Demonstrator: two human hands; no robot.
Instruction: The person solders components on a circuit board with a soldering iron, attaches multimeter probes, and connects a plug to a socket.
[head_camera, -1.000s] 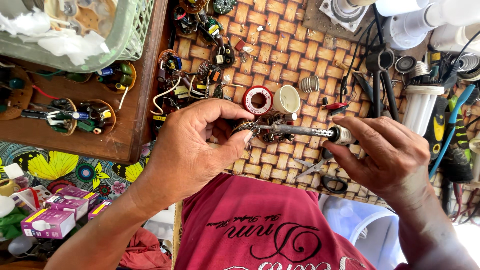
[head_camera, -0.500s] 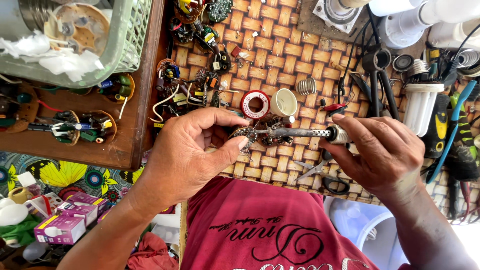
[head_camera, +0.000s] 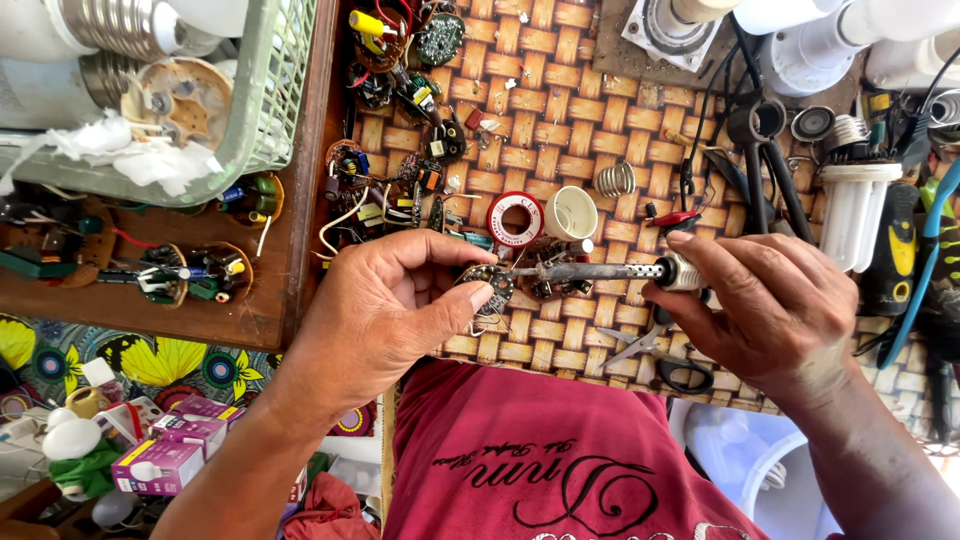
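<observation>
Little has shifted across the last second: the woven bamboo mat (head_camera: 560, 110) and its clutter sit as they did, and both hands have kept their grips. The view has only tipped, bringing more of the pale green plastic basket (head_camera: 270, 110) at ten o'clock into frame. The work reads as steady and mid-joint — the iron has stayed on the board rather than lifting off.

The left hand (head_camera: 375, 315) comes in from seven o'clock, palm turned inward, thumb and forefinger closed narrowly on a small round circuit board (head_camera: 492, 285) held just above the mat's centre. The right hand (head_camera: 770, 305) enters from four o'clock, fingers curled around the handle of a soldering iron (head_camera: 600, 271) — its metal barrel runs level toward nine o'clock, tip touching the board.

Just past the iron at twelve o'clock lie a red-and-white solder spool (head_camera: 516, 218) and a cream plastic cap (head_camera: 572, 212). Small scissors (head_camera: 655, 360) rest under the right wrist, and black pliers (head_camera: 765, 165) lie toward two o'clock.
</observation>
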